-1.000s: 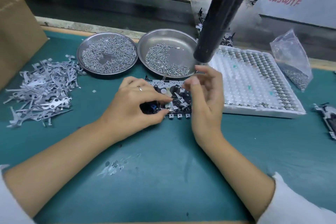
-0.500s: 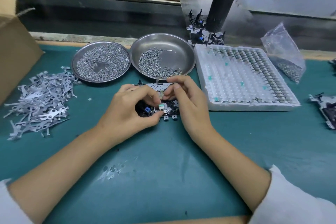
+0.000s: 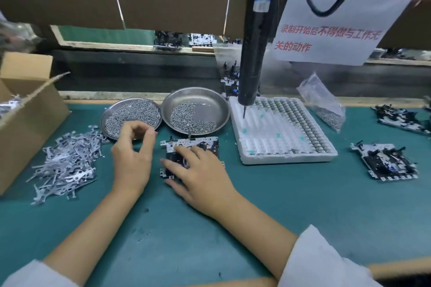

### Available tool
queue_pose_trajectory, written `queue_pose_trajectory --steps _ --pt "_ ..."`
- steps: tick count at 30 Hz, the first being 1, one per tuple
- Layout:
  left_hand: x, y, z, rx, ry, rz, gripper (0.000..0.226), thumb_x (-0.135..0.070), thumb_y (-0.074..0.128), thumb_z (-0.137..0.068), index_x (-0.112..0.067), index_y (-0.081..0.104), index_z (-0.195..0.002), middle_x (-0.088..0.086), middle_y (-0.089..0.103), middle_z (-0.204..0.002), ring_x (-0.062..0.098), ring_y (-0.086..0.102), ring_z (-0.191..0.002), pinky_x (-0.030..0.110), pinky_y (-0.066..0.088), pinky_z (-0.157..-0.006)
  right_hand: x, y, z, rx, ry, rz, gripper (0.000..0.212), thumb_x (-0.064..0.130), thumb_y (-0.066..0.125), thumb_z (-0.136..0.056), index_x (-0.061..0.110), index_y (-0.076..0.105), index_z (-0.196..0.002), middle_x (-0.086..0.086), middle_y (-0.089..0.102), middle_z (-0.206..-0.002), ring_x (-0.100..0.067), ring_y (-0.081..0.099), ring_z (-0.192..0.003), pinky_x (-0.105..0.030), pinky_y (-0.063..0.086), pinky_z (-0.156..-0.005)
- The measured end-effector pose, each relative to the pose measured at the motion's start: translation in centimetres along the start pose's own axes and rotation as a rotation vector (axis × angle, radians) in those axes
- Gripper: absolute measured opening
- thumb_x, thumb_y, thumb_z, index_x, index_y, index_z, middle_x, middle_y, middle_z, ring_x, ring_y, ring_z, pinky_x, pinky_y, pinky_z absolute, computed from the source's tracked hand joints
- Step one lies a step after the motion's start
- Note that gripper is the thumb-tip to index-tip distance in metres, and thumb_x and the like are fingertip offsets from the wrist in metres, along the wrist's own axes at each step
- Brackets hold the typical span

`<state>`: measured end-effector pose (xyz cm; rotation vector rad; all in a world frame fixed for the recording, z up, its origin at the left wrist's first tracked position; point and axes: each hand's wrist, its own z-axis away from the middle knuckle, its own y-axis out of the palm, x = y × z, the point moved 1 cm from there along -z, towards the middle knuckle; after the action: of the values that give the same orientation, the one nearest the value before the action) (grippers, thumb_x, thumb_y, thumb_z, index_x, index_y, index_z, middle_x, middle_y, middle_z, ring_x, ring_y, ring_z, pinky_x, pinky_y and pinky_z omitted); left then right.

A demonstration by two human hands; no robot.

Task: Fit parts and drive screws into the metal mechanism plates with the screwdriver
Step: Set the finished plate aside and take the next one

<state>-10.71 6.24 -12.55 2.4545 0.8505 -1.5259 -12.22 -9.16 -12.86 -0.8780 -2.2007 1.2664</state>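
The right hand [image 3: 200,177] lies flat on the mechanism plate [image 3: 193,144], its fingers [image 3: 172,165] spread over it. The left hand [image 3: 133,154] hovers just left of it, fingers curled, near the left screw dish [image 3: 130,114]. The screwdriver [image 3: 254,42] hangs beyond both.

The left hand [image 3: 131,161] and right hand [image 3: 200,177] are bare, with white sleeves [image 3: 324,261] pushed up both arms.

Even, fairly bright overhead light; soft shadows. Wide-angle bending at edges. Far left corner blurred; mild overall softness.
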Motion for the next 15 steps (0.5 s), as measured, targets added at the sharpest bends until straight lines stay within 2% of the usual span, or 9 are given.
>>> queue_pose_trajectory --steps 4,7,9,15 --pt "0.4 -0.1 0.0 -0.018 -0.021 -0.001 0.017 -0.037 0.05 -0.088 -0.022 0.056 -0.094 0.001 0.063 -0.089 0.006 0.057 -0.083 0.011 0.042 -0.078 0.8 -0.9 1.5 0.022 -0.037 0.009 0.028 0.027 0.066 -0.08 0.022 0.072 -0.107 -0.011 0.066 -0.109 -0.037 0.061 -0.094 -0.042 0.051 -0.078" --pt "0.5 -0.3 0.0 -0.048 -0.038 0.021 0.005 -0.018 0.053 -0.094 -0.019 0.056 -0.098 0.006 0.064 -0.091 0.001 0.057 -0.08 0.006 0.041 -0.077 1.3 -2.4 3.8 0.036 -0.073 0.031 0.019 0.034 0.061 -0.084 0.023 0.07 -0.097 -0.007 0.065 -0.104 -0.033 0.06 -0.091 -0.039 0.051 -0.075" --pt "0.3 -0.3 0.0 -0.05 -0.039 0.013 0.01 -0.01 0.052 -0.095 -0.019 0.056 -0.098 0.007 0.064 -0.09 -0.004 0.057 -0.081 0.003 0.04 -0.077 1.3 -3.9 5.9 0.057 -0.089 0.061 0.014 0.034 0.059 -0.087 0.026 0.069 -0.094 -0.004 0.065 -0.104 -0.032 0.061 -0.096 -0.035 0.05 -0.077" --pt "0.1 -0.1 0.2 0.002 -0.011 -0.043 0.008 -0.01 0.055 -0.094 -0.015 0.058 -0.099 0.004 0.064 -0.086 -0.011 0.057 -0.079 0.0 0.038 -0.077 -2.1 -8.0 13.8 0.016 0.003 0.135 0.011 0.028 0.066 -0.078 0.025 0.07 -0.087 -0.005 0.068 -0.102 -0.031 0.065 -0.096 -0.034 0.052 -0.083"
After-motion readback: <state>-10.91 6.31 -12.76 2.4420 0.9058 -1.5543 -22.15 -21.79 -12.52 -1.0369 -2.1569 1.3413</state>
